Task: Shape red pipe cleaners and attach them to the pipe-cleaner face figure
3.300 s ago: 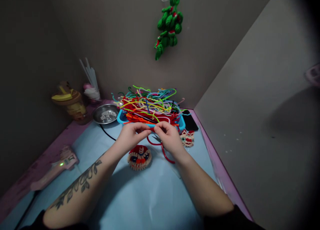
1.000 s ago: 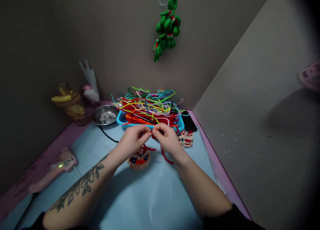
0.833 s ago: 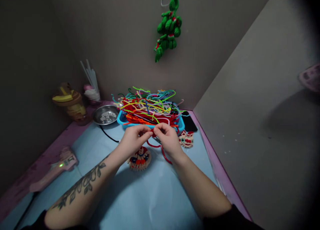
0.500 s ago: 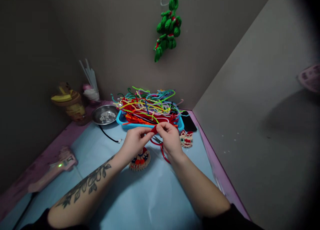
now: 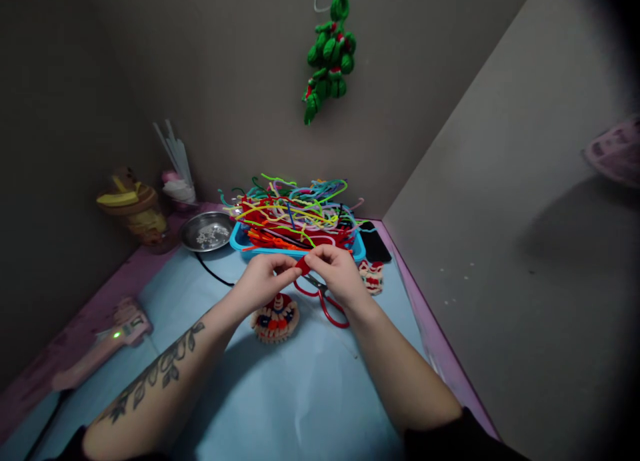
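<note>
Both hands meet above a pale blue table (image 5: 300,394) — the left hand (image 5: 263,284) and right hand (image 5: 336,274) each pinch, thumb against fingertips, one short red pipe cleaner (image 5: 302,265) held between them. It sits just in front of a blue tray (image 5: 235,238) heaped with coloured pipe cleaners, above red-handled scissors (image 5: 327,305).

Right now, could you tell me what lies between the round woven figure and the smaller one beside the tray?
Red-handled scissors lie there on the mat, partly under the right hand, in the head view.
</note>
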